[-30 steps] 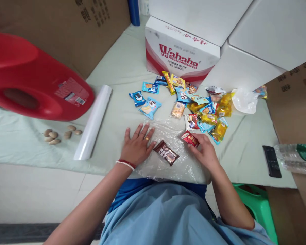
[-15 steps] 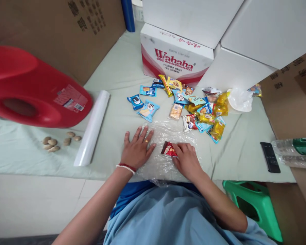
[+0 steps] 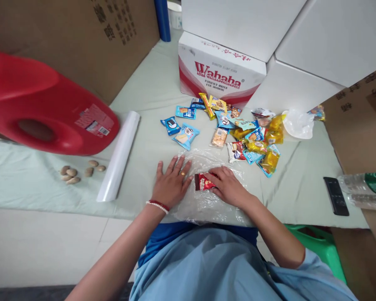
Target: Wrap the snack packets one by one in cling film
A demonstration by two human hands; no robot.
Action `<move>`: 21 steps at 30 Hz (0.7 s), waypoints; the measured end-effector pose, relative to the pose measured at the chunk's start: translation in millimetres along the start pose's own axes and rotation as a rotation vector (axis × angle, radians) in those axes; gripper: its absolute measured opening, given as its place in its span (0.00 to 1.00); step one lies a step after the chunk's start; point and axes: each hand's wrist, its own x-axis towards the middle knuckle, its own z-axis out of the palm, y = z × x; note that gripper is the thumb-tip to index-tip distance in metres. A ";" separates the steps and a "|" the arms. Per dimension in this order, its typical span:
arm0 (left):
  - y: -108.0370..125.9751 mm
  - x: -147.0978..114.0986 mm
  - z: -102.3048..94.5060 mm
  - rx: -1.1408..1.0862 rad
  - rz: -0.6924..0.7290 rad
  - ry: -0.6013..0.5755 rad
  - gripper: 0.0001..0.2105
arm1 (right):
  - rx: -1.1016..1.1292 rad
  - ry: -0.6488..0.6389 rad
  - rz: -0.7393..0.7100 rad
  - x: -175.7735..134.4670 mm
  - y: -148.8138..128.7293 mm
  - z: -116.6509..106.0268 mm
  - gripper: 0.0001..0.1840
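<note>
A sheet of clear, crinkled plastic film (image 3: 191,213) lies spread on the cloth-covered table in front of me. My left hand (image 3: 170,184) rests flat on the film's left side, fingers apart and holding nothing. On the film, a small red snack packet (image 3: 201,182) lies between my hands. The fingers and thumb of my right hand (image 3: 230,187) close over its right end, hiding that part. Beyond the film is a loose pile of wrapped snacks, including a light blue packet (image 3: 186,136), a red-and-white packet (image 3: 236,151) and yellow packets (image 3: 271,161).
To the left are a white roll (image 3: 119,156), a big red jug (image 3: 56,108) and several stone-like pieces (image 3: 70,172). A Wahaha carton (image 3: 221,71) stands behind the snacks. Rightward are a white bowl (image 3: 297,124), a black phone (image 3: 336,195) and plastic bottles (image 3: 357,184).
My right hand has spread further over the red packet, which has turned straighter and moved slightly left on the film. My left hand stays flat in place. The view has shifted slightly.
</note>
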 end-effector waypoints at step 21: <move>-10.8 -73.1 -31.5 -0.234 0.502 -0.158 0.34 | 0.349 0.399 0.250 -114.5 -4.1 -6.4 0.10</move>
